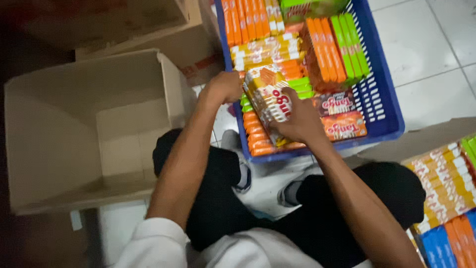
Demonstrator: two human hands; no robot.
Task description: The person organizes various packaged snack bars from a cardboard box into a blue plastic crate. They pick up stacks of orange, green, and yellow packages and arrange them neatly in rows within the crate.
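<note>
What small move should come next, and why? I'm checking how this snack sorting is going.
Probably lower the stack of orange-and-white snack packs into the blue basket. Both the left hand and the right hand grip it above the packed rows, tilted, and the near-left part of the basket seems to have room. The cardboard box beside it holds nothing.

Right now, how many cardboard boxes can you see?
3: a big open box at left, another box behind it at top, and a box with snack packs at right. More may be out of view.
</note>
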